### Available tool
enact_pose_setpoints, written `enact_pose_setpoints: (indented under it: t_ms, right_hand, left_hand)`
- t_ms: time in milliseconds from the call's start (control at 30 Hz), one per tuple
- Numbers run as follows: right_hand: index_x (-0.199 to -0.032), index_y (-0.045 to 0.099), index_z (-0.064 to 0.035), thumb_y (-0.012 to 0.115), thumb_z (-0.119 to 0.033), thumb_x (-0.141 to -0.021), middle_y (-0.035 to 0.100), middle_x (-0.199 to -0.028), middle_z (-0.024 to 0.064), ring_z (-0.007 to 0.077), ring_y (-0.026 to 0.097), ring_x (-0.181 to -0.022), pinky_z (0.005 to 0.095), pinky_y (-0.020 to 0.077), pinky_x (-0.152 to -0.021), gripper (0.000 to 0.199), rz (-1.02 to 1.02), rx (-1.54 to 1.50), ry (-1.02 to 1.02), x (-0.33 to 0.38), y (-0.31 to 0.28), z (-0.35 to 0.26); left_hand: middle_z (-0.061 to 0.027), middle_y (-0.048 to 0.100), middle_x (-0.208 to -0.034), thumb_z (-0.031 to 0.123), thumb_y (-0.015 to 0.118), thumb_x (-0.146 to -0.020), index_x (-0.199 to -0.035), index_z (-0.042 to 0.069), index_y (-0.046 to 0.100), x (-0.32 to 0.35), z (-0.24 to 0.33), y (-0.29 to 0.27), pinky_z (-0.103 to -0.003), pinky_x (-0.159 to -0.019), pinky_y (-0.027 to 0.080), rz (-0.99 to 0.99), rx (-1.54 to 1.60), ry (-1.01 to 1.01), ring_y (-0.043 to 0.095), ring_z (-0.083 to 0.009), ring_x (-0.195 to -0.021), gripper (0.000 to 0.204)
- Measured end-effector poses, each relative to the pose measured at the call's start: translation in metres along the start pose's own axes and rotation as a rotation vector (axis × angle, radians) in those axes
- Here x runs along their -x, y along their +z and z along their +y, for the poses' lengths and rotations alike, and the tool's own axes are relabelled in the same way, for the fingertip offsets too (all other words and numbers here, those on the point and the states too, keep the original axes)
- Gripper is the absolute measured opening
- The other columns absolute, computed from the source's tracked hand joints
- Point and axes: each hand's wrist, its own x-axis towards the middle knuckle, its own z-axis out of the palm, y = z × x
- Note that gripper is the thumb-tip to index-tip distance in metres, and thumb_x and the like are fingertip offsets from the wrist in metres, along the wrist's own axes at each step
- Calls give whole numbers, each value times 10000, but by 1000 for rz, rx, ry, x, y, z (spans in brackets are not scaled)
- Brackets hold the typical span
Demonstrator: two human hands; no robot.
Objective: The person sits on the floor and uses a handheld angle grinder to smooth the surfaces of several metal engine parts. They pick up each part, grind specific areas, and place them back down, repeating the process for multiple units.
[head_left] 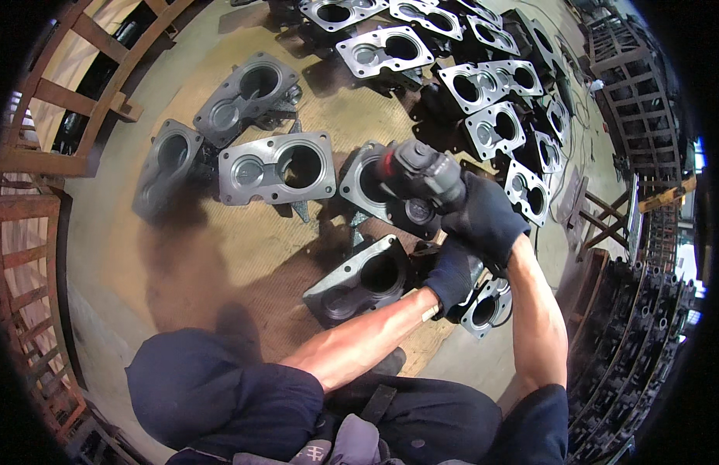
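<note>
A dark angle grinder [423, 172] with a red patch near its head is over a grey metal casting [362, 191], covering part of its flat face. My right hand [487, 217], in a black glove, is wrapped round the grinder just behind its head. Lower down, my left hand [451, 277], in a dark glove, is closed round the tool's rear part; its fingers are partly hidden. Another casting with a round bore [352, 280] lies close to my left forearm, and a smaller flanged one [483, 314] sits below my hands. Where the grinder meets the metal is hidden.
More castings lie to the left, including a two-hole one [277, 169] and a tilted one [247, 97]. Several others crowd the far right, around a casting [491, 84]. Brown racks [42, 161] line the left edge; stacked dark parts [634, 356] stand at right. Cardboard [197, 256] covers the floor.
</note>
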Motion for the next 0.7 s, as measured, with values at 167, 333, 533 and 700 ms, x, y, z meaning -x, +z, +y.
enact_pose_setpoints:
  t_ms: [167, 333, 533, 700]
  right_hand:
    - [-1127, 673, -45, 879, -357, -606, 734, -1010, 234, 397, 717, -960, 444, 559, -854, 641, -3, 44, 206, 27, -15, 15]
    - [-1081, 673, 8, 778, -230, -639, 732, -969, 228, 365, 714, -902, 405, 543, -847, 513, 26, -34, 1, -9, 4, -14]
    - [-1094, 675, 3, 805, -258, -625, 733, -958, 239, 402, 716, -920, 423, 551, -851, 552, 27, 41, -10, -20, -11, -33]
    - [-1137, 677, -26, 821, -309, -628, 740, -968, 224, 391, 720, -929, 429, 558, -856, 599, 5, 59, 50, -20, -14, -37]
  left_hand:
    - [-118, 502, -1479, 108, 465, -1042, -1460, 24, 423, 10, 24, 40, -377, -1190, 335, -34, -676, -18, 449, -215, -1388, 428]
    - [-97, 439, -1554, 277, 375, -1093, -1535, 63, 392, 2, 52, 17, -360, -1209, 296, 254, 576, -145, 421, -201, -1413, 491]
    - [-82, 517, -1408, 184, 402, -1108, -1476, 68, 447, -5, 78, 27, -299, -1135, 381, 333, 1015, -147, 478, -143, -1313, 389]
    - [-71, 526, -1381, 149, 431, -1098, -1477, 67, 444, -15, 55, 5, -287, -1117, 402, 251, 930, -74, 496, -143, -1285, 388]
